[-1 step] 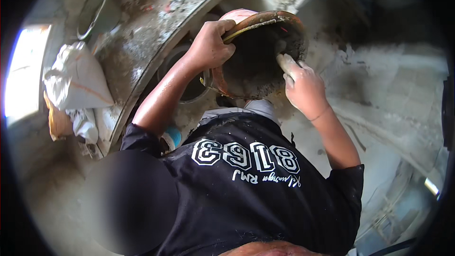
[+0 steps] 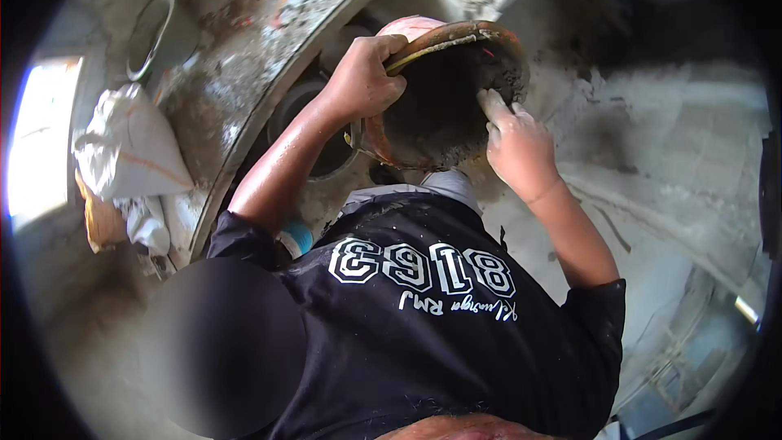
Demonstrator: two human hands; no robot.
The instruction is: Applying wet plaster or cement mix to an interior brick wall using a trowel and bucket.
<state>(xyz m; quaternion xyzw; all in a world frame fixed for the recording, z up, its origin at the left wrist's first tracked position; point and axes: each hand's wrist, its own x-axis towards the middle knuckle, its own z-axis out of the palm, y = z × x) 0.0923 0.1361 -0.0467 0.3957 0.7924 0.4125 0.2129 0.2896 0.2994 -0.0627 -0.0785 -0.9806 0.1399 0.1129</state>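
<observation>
Though the bucket [image 2: 507, 38] looked heavy, its stiff rim [image 2: 446, 34] suited the clasping left hand [image 2: 364, 77]; what the right hand [image 2: 521, 151] grasped was unclear.

Our bare forearms [image 2: 287, 151] angle inward as our left hand [image 2: 366, 77] curls in a grip, farther forward than our right hand [image 2: 521, 147], whose pale, grey-smeared fingers [image 2: 494, 106] point ahead and leftward, wrist nearly straight.

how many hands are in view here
2: the left hand grips the bucket by its rim, and the right hand is at the right of its opening. None seems hidden.
</observation>
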